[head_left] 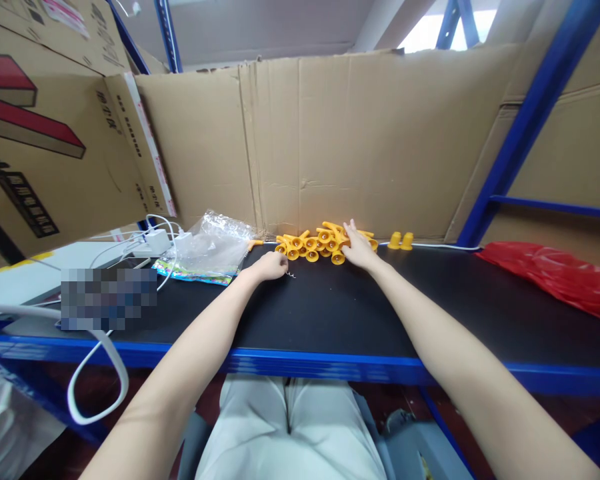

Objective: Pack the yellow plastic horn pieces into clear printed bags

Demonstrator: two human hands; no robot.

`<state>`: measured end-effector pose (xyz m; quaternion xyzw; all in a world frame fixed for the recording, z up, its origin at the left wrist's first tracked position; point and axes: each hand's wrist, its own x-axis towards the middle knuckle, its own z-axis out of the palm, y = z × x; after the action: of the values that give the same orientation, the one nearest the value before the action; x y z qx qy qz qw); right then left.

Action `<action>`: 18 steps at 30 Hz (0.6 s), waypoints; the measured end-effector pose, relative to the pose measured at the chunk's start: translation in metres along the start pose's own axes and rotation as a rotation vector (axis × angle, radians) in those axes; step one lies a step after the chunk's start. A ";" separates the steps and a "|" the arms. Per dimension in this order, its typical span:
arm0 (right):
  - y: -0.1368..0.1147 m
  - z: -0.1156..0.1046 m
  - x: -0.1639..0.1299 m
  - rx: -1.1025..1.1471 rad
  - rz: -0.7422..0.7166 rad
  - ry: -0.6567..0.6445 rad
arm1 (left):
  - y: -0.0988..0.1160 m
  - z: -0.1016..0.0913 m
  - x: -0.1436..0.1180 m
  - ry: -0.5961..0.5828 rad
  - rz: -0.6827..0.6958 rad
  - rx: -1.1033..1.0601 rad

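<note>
At centre of the frame, against the cardboard wall [380,133], a heap of small yellow plastic pieces [313,245] is piled on the black tabletop [340,307]; the right hand [359,249] is laid on the heap's right side, fingers spread and stretched fwd onto the pieces, nothing seen gripped in it; the left hand [270,265] is rested on the tabletop just below-left of the heap, fingers curled under in a loose fist, whether sth is held inside can't be told; a tiny wire spring [291,274] is seen on the black surface just right of that hand, touching or nearly so; two more yellow pieces [401,241] are stood upright a bit right of the heap, apart from it, near the wall; a crumpled clear plastic bag [213,248] is lain left of the heap, near the left hand but not touched; further left a white charger w/ cables [156,241] is seen; a red plastic bag [560,277] is spread at the right edge of the frame, well apart from both hands; printed cartons [50,127] are stacked at upper left; a blue rack post [525,127] is slanted at upper right.
</note>
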<state>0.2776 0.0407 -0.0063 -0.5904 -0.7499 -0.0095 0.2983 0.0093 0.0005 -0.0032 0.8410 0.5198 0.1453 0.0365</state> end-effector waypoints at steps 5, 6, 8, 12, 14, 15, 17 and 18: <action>0.011 0.009 0.004 0.041 -0.027 -0.011 | 0.007 -0.002 -0.003 -0.005 0.002 0.027; 0.012 0.008 0.005 0.046 -0.039 0.015 | 0.007 -0.001 -0.003 -0.007 0.003 0.026; 0.010 0.002 0.008 0.070 -0.039 0.103 | 0.007 -0.001 -0.003 -0.011 0.004 0.021; 0.013 -0.022 0.022 0.121 0.042 0.375 | 0.007 0.000 -0.002 -0.014 0.006 0.009; 0.025 -0.034 0.029 0.124 0.095 0.484 | 0.007 0.000 -0.002 -0.013 0.001 0.003; 0.034 -0.038 0.031 0.108 0.127 0.517 | 0.007 0.001 -0.002 -0.013 -0.005 -0.001; 0.058 -0.043 0.035 0.055 0.176 0.519 | 0.007 0.001 -0.002 -0.014 -0.016 -0.009; 0.071 -0.043 0.035 0.037 0.248 0.511 | 0.007 0.002 -0.002 -0.015 -0.019 -0.012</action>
<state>0.3555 0.0774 0.0217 -0.6504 -0.5726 -0.1078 0.4874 0.0147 -0.0039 -0.0039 0.8368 0.5267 0.1419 0.0470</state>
